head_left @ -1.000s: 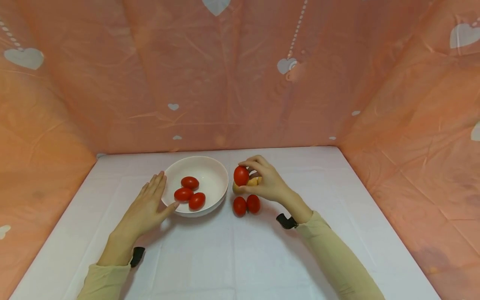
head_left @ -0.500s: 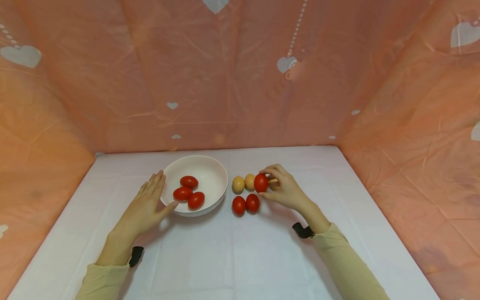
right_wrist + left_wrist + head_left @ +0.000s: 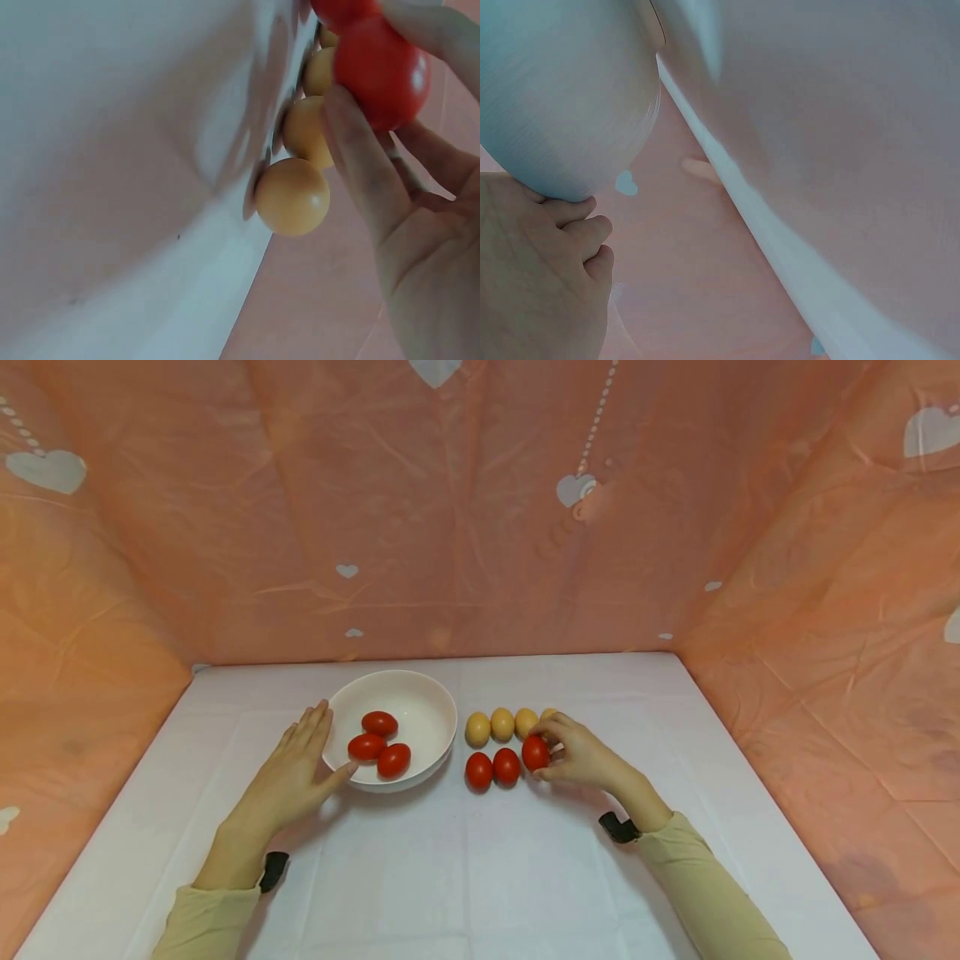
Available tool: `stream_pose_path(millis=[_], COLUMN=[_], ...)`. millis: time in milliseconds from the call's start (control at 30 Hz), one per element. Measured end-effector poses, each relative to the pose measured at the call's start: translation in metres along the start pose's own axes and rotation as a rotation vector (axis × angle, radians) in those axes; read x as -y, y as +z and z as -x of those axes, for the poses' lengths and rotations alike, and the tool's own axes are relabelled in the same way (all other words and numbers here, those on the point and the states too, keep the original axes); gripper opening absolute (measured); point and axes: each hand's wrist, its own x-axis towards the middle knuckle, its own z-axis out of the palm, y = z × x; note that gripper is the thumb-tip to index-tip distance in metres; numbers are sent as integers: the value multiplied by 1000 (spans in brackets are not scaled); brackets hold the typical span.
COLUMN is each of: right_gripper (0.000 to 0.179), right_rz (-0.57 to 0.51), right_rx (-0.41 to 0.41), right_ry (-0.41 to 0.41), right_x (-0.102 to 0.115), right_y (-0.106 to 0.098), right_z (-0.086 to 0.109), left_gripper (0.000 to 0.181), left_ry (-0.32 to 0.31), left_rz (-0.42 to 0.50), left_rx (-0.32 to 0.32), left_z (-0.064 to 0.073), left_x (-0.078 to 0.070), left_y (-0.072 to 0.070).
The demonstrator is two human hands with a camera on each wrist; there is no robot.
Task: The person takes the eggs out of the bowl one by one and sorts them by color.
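Note:
My right hand (image 3: 581, 756) pinches a smooth red egg (image 3: 536, 753) between thumb and fingers, at the right end of a row with two more red eggs (image 3: 492, 769). The right wrist view shows the held red egg (image 3: 381, 71) between the fingertips, close beside a yellow egg (image 3: 292, 196). My left hand (image 3: 288, 777) rests against the left side of a white bowl (image 3: 431, 718), fingers extended and thumb at the near rim. Three red eggs (image 3: 379, 748) lie in the bowl. The left wrist view shows the hand (image 3: 540, 262) under the bowl's outer wall (image 3: 570, 97).
Behind the red row stands a row of several yellow eggs (image 3: 502, 724), its right end partly hidden by my right hand. A white cloth covers the table (image 3: 390, 877). An orange-pink curtain (image 3: 465, 527) with pale hearts encloses the back and sides.
My right hand has carried the red egg rightward and then toward me, from before the yellow eggs to the red row's end, uncovering yellow eggs. The left hand stays at the bowl.

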Motion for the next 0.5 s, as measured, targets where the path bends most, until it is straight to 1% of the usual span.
stream_pose_path(millis=[200, 400, 500], right_gripper=[58, 57, 56], right_rz=[91, 112, 119], right_rx=[55, 99, 104], right_ry=[62, 105, 108], right_x=[1, 0, 1], right_y=[1, 4, 5], right_z=[0, -1, -1], left_gripper=[95, 95, 94], left_ry=[2, -1, -3], left_rz=[7, 10, 13], left_rx=[-3, -1, 1], left_z=[1, 1, 1], left_x=[0, -1, -2], left_y=[0, -1, -1])
